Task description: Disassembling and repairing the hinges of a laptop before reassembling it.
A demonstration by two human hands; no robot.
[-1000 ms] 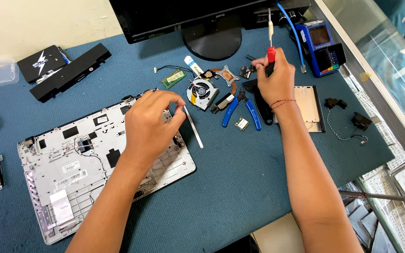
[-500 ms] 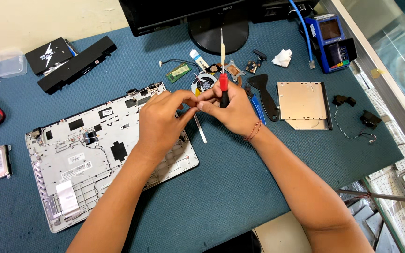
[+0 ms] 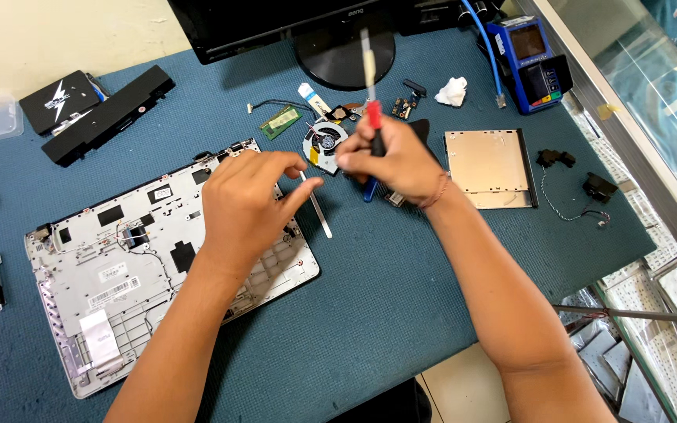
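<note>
On the blue bench (image 3: 401, 313), the right hand (image 3: 397, 160) is clenched around a screwdriver (image 3: 371, 102) with a red collar, its pale shaft standing nearly upright above the fist. Just beside it, the left hand (image 3: 248, 200) hovers over the upper right corner of the opened silver laptop shell (image 3: 119, 274), fingers loosely spread and gripping nothing. A thin metal strip (image 3: 319, 210) lies between the two hands. A round cooling fan (image 3: 323, 142) sits just behind them, and a flat silver drive tray (image 3: 489, 167) lies to the right
</note>
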